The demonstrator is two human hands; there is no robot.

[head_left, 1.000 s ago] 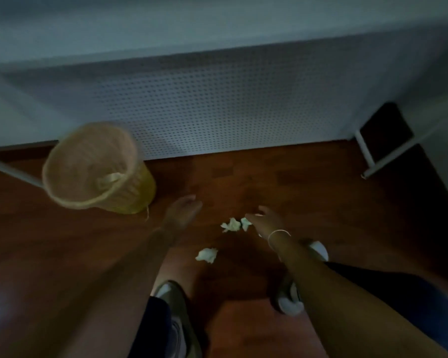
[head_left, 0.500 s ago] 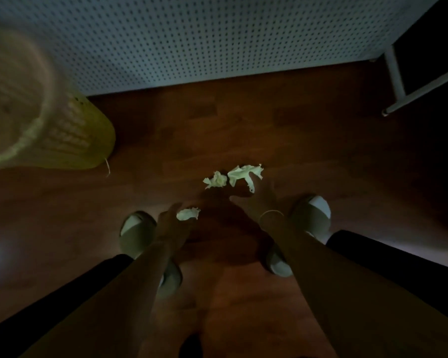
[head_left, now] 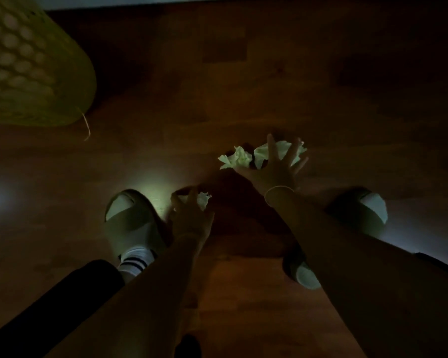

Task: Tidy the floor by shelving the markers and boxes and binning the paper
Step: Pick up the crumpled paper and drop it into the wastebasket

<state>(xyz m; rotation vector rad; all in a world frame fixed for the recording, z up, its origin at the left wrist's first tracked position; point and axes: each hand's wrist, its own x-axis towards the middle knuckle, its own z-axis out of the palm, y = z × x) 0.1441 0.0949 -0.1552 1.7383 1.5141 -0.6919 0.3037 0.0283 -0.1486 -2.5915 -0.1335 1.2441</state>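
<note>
Both hands have dropped lower to the floor since half a second ago, and the bin has slid further into the upper left of the frame. My left hand [head_left: 192, 218], low in the middle, now has its fingers curled round a small paper ball [head_left: 204, 200]; the grip is clenched on it. My right hand [head_left: 274, 169], a bit right of the middle, is spread wide and flat over a bigger paper wad [head_left: 263, 153]. Its grip looks released, with fingers lying on the wad but not closed. A third paper lump [head_left: 236, 158] sits on the floor [head_left: 243, 73] just left of that wad, touching my thumb. The yellow bin [head_left: 31, 73] stands well apart from the papers. My two slippers [head_left: 130, 220] sit beside my arms. It is very dark.
</note>
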